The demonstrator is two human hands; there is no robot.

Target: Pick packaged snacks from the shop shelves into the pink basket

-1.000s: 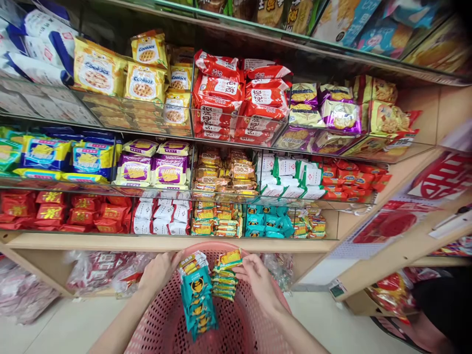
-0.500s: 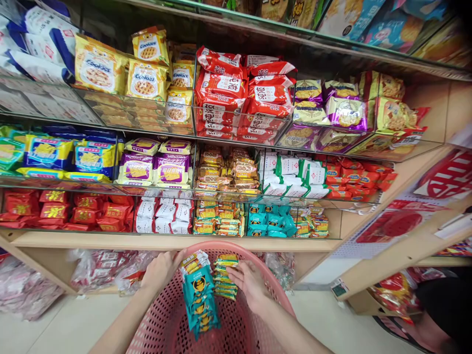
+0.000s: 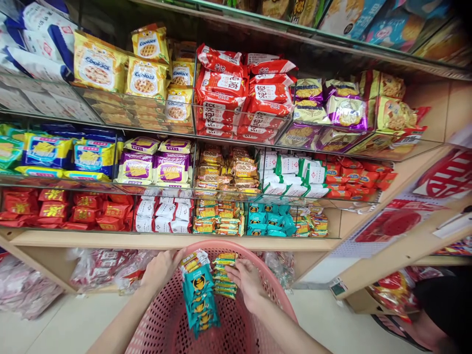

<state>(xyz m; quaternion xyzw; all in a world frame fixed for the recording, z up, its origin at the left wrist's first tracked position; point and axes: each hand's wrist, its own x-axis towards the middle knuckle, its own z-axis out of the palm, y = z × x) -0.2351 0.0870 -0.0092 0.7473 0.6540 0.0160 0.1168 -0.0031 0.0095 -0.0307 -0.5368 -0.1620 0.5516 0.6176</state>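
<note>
A pink perforated plastic basket (image 3: 271,275) stands below the shelves. My left hand (image 3: 162,270) is closed on the left part of its rim, with fingertips near the rim's top. Inside, teal snack packets (image 3: 201,300) are stacked in a column, with a few white-and-yellow packets (image 3: 193,260) at its upper end. Beside them is a row of yellow-and-green snack packets (image 3: 224,275). My right hand (image 3: 249,282) has its bent fingers on the right ends of this row; the thumb's contact is partly hidden.
Glass-fronted shelves hold red packets (image 3: 221,83), yellow cookie packets (image 3: 99,61) and teal packets (image 3: 271,219). Bagged goods (image 3: 101,270) lie under the wooden bottom ledge (image 3: 110,239). At the lower right is another person (image 3: 442,305), beside a carton of red packages (image 3: 391,290).
My right fingers have curled slightly more at the yellow-and-green packets. My left hand stays on the rim, and the basket's contents look the same.
</note>
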